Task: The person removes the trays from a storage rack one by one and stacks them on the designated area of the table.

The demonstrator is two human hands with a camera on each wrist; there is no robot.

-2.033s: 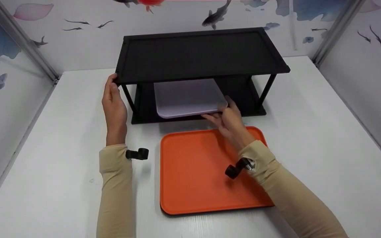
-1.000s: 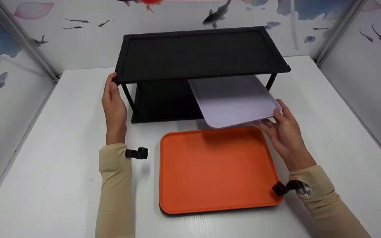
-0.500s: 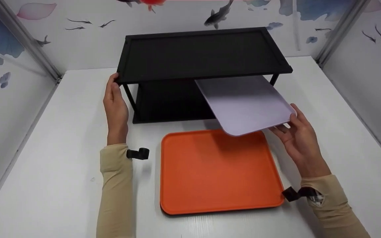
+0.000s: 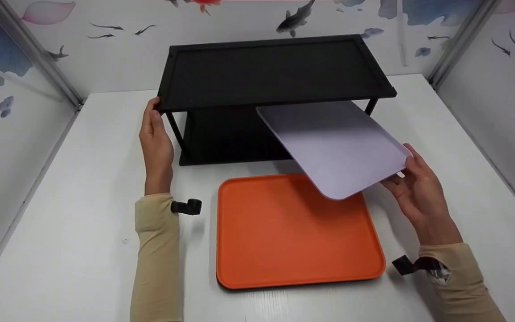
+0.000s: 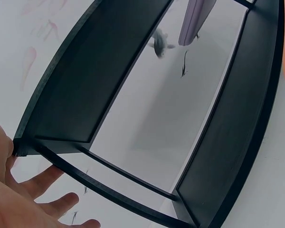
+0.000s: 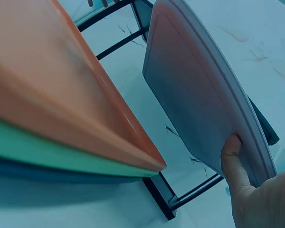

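A pale lilac tray slants out of the black two-tier rack, its back part under the top shelf. My right hand pinches the tray's front right corner; in the right wrist view a finger presses its broad face. At the rack's left front corner, my left hand grips the end of the top shelf, while its other fingers spread beside the posts. An orange tray lies before the rack, partly shadowed by the lilac tray's overhanging corner.
Under the orange tray, the right wrist view shows a green tray and a dark blue one, stacked. The white table meets printed walls at the back and sides. Rack posts stand at the shelf corners.
My right hand has drawn the lilac tray rightward and forward from the rack, turning and tipping it so its front corner overhangs the orange tray. My left hand stays at the rack corner.
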